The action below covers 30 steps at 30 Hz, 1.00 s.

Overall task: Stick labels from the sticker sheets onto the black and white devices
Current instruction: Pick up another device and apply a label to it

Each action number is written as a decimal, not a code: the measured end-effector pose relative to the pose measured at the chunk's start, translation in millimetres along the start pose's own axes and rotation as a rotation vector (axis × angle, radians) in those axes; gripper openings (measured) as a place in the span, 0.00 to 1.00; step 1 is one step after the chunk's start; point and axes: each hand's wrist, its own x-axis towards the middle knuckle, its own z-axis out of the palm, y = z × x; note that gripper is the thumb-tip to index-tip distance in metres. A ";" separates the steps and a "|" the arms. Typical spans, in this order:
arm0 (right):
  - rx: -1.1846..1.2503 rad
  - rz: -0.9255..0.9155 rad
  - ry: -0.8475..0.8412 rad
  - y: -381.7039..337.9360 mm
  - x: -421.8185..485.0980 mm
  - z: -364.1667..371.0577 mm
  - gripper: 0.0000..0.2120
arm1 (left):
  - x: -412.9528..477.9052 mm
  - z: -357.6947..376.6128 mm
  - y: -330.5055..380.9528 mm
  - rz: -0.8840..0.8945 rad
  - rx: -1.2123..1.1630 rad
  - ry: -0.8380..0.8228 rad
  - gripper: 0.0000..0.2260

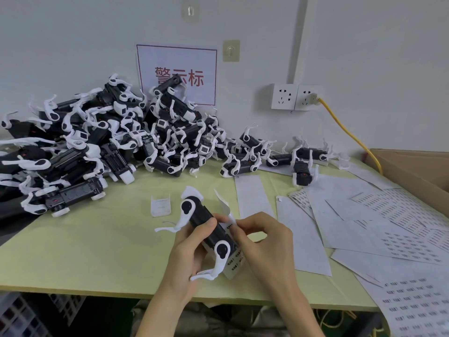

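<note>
Right at the front edge of the pale green surface [97, 244], near its middle, the left hand [187, 256] grips a black and white plastic device [206, 227] from below, with the thumb laid across the black body. The right hand [264, 249] pinches a small white printed label [229, 226] between thumb and forefinger, right against the device's side. A narrow strip of printed labels [234, 262] shows under the device's near end; who holds it cannot be told.

A large heap of black and white devices [109, 142] fills the back left corner and trails along the back edge toward the right. White sticker sheets [401, 229] printed with rows of small labels lie overlapping along the right side, some hanging over the front right corner. A small white plastic clip [160, 205] lies alone just behind the held device. A brown cardboard box [413, 171] stands at the right edge, with a yellow cable [349, 135] running up to the white wall sockets [296, 97].
</note>
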 end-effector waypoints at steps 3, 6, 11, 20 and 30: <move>0.006 -0.025 -0.005 -0.6 -0.2 -0.9 0.07 | -1.1 0.1 0.6 -0.009 -0.032 0.012 0.29; -0.019 -0.046 -0.002 0.2 -0.3 -0.4 0.08 | -2.9 -0.4 1.4 -0.045 -0.051 0.005 0.29; -0.006 -0.016 -0.011 0.8 0.8 0.4 0.12 | -3.9 0.5 3.6 -0.051 -0.068 0.000 0.20; 0.033 0.016 -0.021 0.8 3.2 0.3 0.15 | -4.3 -0.4 4.4 -0.006 -0.141 0.017 0.11; 0.076 0.021 -0.031 -0.5 0.9 -0.8 0.18 | 1.2 -1.5 -1.4 0.116 -0.211 0.224 0.21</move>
